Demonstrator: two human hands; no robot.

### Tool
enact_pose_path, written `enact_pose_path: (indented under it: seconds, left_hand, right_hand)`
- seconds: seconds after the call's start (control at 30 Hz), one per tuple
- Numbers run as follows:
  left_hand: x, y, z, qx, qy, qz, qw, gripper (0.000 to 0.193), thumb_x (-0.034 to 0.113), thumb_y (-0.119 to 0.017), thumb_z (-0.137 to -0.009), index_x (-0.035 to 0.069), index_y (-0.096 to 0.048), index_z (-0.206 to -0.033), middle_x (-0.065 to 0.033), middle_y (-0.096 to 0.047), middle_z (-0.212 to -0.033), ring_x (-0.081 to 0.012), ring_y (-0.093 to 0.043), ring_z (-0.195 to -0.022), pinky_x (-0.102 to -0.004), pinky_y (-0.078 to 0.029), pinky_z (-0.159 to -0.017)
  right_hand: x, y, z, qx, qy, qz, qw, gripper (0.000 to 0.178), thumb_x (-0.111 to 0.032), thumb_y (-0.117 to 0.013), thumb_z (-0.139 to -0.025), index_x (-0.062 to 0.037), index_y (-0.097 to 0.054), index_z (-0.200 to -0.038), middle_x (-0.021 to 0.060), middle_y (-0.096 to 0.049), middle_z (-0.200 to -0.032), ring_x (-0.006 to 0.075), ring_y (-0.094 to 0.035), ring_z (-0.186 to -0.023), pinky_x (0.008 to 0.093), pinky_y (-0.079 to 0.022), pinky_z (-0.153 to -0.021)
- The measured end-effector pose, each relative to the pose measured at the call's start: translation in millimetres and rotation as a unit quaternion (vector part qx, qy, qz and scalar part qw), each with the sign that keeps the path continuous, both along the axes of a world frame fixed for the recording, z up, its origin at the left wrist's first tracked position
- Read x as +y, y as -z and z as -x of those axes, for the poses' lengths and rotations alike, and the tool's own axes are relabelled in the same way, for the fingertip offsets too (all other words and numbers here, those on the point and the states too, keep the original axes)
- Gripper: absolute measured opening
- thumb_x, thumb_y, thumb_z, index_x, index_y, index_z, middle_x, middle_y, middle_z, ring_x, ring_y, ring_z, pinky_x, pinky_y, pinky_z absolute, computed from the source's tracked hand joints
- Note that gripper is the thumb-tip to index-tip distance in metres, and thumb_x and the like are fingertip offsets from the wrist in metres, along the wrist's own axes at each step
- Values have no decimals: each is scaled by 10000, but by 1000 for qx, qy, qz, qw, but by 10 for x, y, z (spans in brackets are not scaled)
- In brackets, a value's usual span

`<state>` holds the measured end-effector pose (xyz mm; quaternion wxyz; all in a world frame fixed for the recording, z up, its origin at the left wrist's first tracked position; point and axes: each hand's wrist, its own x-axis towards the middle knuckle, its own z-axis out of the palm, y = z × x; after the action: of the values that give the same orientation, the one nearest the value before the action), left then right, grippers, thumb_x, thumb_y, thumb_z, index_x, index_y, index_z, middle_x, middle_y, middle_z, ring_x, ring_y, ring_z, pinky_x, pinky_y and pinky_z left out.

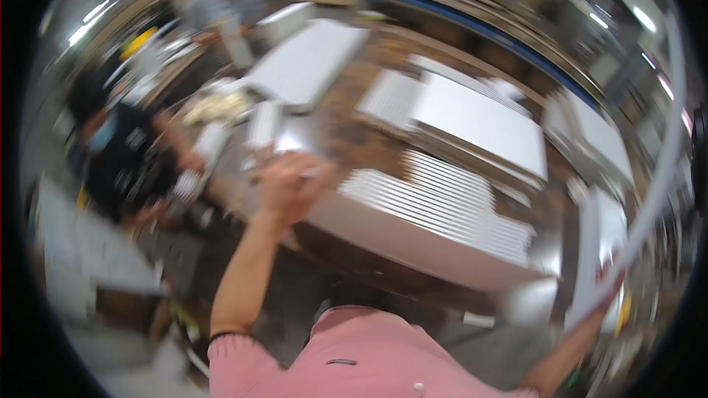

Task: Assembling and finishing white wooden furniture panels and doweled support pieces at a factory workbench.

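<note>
My left hand [291,184] is raised over the near left edge of the brown table [354,133]. Its fingers are curled, with a small pale bit showing between them that is too blurred to name. Far to the right, my right hand [611,278] grips the lower part of a long white strip [658,184], which rises along the right rim and looks bent there. Between my hands, a row of narrow white strips [450,203] lies side by side on the table, with stepped ends.
Behind the row stand stacked white panels [479,118]; another white stack [310,63] is farther left. More panels [590,133] lean at the right. Co-workers stand at the left, one in a dark top [129,155] handling white pieces [203,155], another in grey [225,7] farther back.
</note>
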<state>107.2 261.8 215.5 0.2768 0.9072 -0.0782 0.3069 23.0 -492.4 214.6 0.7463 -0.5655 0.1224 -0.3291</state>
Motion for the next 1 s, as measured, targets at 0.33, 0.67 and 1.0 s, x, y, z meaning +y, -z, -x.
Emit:
enact_pose_path:
  seconds: [0.33,0.67,1.0]
  left_hand:
    - [111,181,-289,-19,-10,-90,996,360,306,-562,-1040,28,-695,-854,-103,-709,-866,-276,-641,-922,-427,-371,-1018]
    - [187,-21,-143,-61,-31,-143,987,287,228,-599,-1027,28,-701,-847,-84,-715,-858,-254,-654,-889,-469,-333,-1143]
    - [671,569,-482,-112,-140,202,963,993,244,-834,-839,-23,-233,-1582,-279,-408,-1514,-408,-400,-1413,-475,-310,-1204]
  right_hand:
    - [1201,-1399,443,-10,138,1,990,540,-490,-554,-1032,-42,-562,-1333,67,-686,-1109,147,-653,-909,297,-555,-715]
    - [913,-1284,963,-93,168,-9,981,420,-524,-519,-1055,-182,-586,-1290,-50,-647,-995,74,-593,-773,267,-488,-607]
    - [1508,-1556,375,-84,196,639,739,712,-458,-617,-1032,-10,-444,-1557,144,-552,-1499,192,-561,-1151,365,-458,-982]
